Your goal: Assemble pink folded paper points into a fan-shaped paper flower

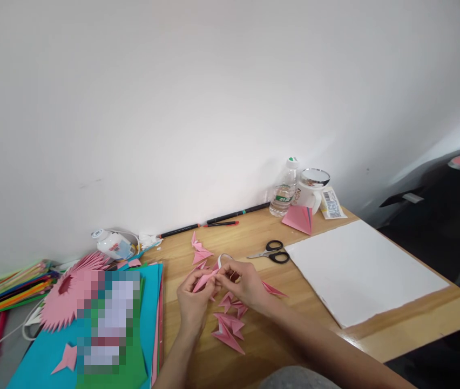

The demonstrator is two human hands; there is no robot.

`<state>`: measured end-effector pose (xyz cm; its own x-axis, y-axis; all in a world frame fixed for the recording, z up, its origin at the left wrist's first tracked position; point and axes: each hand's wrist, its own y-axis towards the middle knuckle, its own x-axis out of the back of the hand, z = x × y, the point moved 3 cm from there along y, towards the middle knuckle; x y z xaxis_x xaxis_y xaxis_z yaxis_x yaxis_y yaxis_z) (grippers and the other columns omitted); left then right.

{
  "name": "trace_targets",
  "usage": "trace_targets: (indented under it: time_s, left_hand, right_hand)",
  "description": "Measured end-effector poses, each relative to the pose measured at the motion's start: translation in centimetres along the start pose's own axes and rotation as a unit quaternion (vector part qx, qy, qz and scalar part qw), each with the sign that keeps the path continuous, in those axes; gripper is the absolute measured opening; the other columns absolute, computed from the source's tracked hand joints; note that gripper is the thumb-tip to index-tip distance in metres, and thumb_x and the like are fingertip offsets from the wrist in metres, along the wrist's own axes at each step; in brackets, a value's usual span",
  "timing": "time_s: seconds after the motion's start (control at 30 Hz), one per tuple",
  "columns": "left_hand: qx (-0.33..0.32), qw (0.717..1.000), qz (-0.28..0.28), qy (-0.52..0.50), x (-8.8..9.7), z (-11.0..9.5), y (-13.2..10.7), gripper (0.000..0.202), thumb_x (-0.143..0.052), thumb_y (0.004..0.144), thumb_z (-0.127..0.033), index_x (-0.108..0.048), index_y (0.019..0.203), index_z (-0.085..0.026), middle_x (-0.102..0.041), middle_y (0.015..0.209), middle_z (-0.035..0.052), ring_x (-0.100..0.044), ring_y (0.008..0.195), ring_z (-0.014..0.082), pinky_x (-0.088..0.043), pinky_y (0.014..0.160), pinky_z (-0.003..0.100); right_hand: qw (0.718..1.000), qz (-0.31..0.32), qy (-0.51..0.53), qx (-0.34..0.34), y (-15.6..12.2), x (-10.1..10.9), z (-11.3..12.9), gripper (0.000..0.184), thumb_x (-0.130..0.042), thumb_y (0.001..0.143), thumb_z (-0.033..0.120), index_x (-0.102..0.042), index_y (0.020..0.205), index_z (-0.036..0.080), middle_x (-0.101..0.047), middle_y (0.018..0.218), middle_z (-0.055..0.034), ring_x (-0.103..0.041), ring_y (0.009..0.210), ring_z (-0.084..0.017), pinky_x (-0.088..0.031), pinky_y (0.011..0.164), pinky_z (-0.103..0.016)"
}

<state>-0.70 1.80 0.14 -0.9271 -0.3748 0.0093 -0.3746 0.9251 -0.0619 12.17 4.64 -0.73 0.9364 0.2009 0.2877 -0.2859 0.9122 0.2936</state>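
Observation:
Between my hands is a small piece of folded pink paper. My left hand pinches it from the left, thumb and forefinger closed on it. From the right, the fingertips of my right hand meet at the same paper, also closed. Below the hands lie several folded pink pieces on the wooden table, and others lie beyond them. A white ring, perhaps tape, shows partly behind my right hand. Black-handled scissors rest to the right of that hand.
A white board covers the right side. A water bottle, a white mug and a pink paper square stand or lie at the back. Left are coloured sheets, a pink pleated paper ring and a white bottle.

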Motion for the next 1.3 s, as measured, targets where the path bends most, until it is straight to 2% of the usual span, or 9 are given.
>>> trace_targets:
  time_s: [0.17, 0.47, 0.63, 0.7, 0.8, 0.9, 0.97, 1.1, 1.3]
  left_hand:
    - [0.063, 0.990, 0.022, -0.126, -0.3, 1.0, 0.4, 0.024, -0.075, 0.051, -0.019, -0.063, 0.070, -0.013, -0.066, 0.055, -0.0002, -0.059, 0.044, 0.0123, -0.046, 0.044, 0.020]
    - [0.092, 0.983, 0.017, -0.159, -0.5, 0.5, 0.4, 0.030, -0.077, 0.047, -0.019, -0.062, 0.071, -0.012, -0.065, 0.050, -0.0009, -0.058, 0.040, 0.0115, -0.045, 0.041, 0.019]
    - [0.055, 0.988, -0.070, -0.127, 2.6, -0.2, 2.3, 0.031, -0.077, 0.047, -0.020, -0.060, 0.072, -0.013, -0.067, 0.052, -0.0004, -0.064, 0.046, 0.0147, -0.051, 0.048, 0.022]
    - [0.044, 0.990, -0.085, -0.106, 3.5, -0.4, 3.0, 0.031, -0.077, 0.048, -0.021, -0.061, 0.074, -0.013, -0.067, 0.051, -0.0005, -0.065, 0.047, 0.0164, -0.053, 0.050, 0.024]
    - [0.055, 0.992, -0.077, -0.085, 3.9, -0.4, 3.3, 0.031, -0.078, 0.045, -0.020, -0.062, 0.070, -0.012, -0.068, 0.054, 0.0007, -0.066, 0.048, 0.0171, -0.054, 0.051, 0.025]
    - [0.062, 0.991, -0.085, -0.088, 4.0, -0.1, 3.3, 0.030, -0.079, 0.044, -0.020, -0.063, 0.068, -0.012, -0.067, 0.053, 0.0002, -0.065, 0.047, 0.0172, -0.055, 0.050, 0.025]
    - [0.062, 0.989, -0.100, -0.093, 4.3, 0.1, 3.5, 0.030, -0.079, 0.044, -0.021, -0.063, 0.068, -0.013, -0.067, 0.053, -0.0004, -0.065, 0.047, 0.0181, -0.055, 0.049, 0.026]
    - [0.051, 0.989, -0.112, -0.085, 5.1, 0.3, 4.0, 0.035, -0.078, 0.045, -0.021, -0.064, 0.076, -0.014, -0.068, 0.058, -0.0007, -0.065, 0.048, 0.0172, -0.055, 0.049, 0.027]
    - [0.018, 0.995, -0.072, 0.063, 5.3, 0.6, 4.5, 0.033, -0.077, 0.048, -0.030, -0.069, 0.074, -0.013, -0.068, 0.061, 0.0018, -0.062, 0.053, 0.0163, -0.050, 0.047, 0.024]
  right_hand:
    - [0.999, 0.020, 0.003, 0.037, 0.3, 0.5, 0.0, 0.017, -0.051, 0.083, 0.026, -0.056, 0.069, 0.017, -0.053, 0.064, 0.0018, -0.046, 0.057, -0.009, -0.036, 0.054, -0.019]
    - [0.998, 0.021, 0.049, 0.014, 0.4, 0.2, 0.7, 0.022, -0.048, 0.085, 0.031, -0.053, 0.069, 0.017, -0.053, 0.061, 0.0021, -0.045, 0.053, -0.009, -0.037, 0.051, -0.020]
    - [0.990, -0.108, 0.054, -0.077, 1.1, 3.0, -1.9, 0.025, -0.047, 0.084, 0.040, -0.049, 0.073, 0.018, -0.050, 0.059, 0.0034, -0.048, 0.046, -0.009, -0.040, 0.046, -0.020]
    - [0.990, -0.124, 0.030, -0.067, 1.3, 3.9, -2.8, 0.020, -0.049, 0.083, 0.037, -0.050, 0.076, 0.018, -0.052, 0.065, 0.0015, -0.050, 0.050, -0.010, -0.042, 0.049, -0.021]
    - [0.995, -0.067, -0.069, 0.009, 1.4, 3.2, -3.0, 0.013, -0.048, 0.081, 0.022, -0.053, 0.093, 0.019, -0.059, 0.082, -0.0040, -0.056, 0.069, -0.015, -0.047, 0.059, -0.025]
    - [0.977, 0.040, -0.189, 0.091, 1.0, 1.1, -2.4, 0.038, -0.042, 0.079, 0.007, -0.048, 0.114, 0.020, -0.056, 0.111, -0.0088, -0.053, 0.099, -0.020, -0.047, 0.077, -0.031]
    - [0.953, 0.098, -0.266, 0.109, 0.8, 0.0, -2.1, 0.049, -0.039, 0.077, 0.002, -0.043, 0.121, 0.021, -0.050, 0.123, -0.0094, -0.047, 0.108, -0.022, -0.047, 0.077, -0.032]
    - [0.922, 0.137, -0.349, 0.102, 0.7, -0.5, -2.3, 0.048, -0.041, 0.078, 0.002, -0.043, 0.122, 0.020, -0.059, 0.105, -0.0093, -0.050, 0.099, -0.024, -0.046, 0.070, -0.031]
    - [0.949, 0.074, -0.299, 0.064, 1.0, 0.7, -3.2, 0.034, -0.050, 0.079, 0.008, -0.048, 0.111, 0.019, -0.062, 0.090, -0.0065, -0.054, 0.089, -0.022, -0.046, 0.070, -0.031]
